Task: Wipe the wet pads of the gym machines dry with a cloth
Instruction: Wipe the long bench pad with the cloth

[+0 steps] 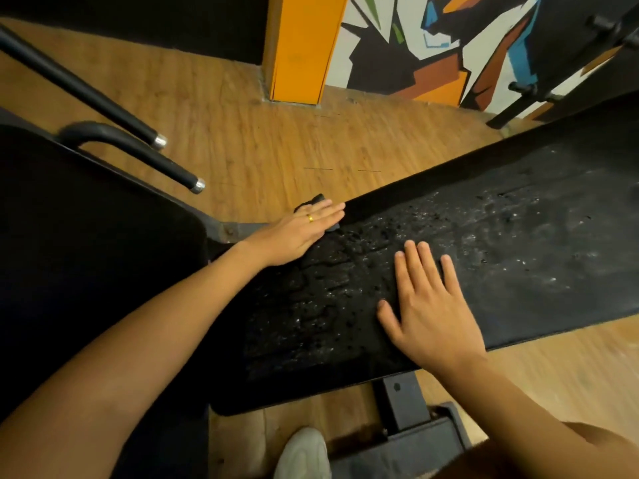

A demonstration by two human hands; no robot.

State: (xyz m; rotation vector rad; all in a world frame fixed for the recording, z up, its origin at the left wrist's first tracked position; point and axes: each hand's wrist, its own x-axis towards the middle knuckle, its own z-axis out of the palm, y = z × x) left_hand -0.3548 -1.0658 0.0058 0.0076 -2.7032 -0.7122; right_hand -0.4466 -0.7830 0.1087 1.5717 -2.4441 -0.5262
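One long black pad (pixel 518 243) runs across the view, speckled with water drops along its middle. The left hand (pixel 297 236), wearing one gold ring (pixel 310 218), presses one dark cloth (pixel 313 201) flat against the pad's far edge; its fingers lie straight and close together, not curled round the cloth. The right hand (pixel 428 305) rests palm-down on the wet pad, fingers spread and holding nothing. A second black pad (pixel 86 254) sits to the left, with two black handles (pixel 138 146) behind it, both silver-capped. One white shoe (pixel 302 454) stands on the wooden floor (pixel 259 150) below.
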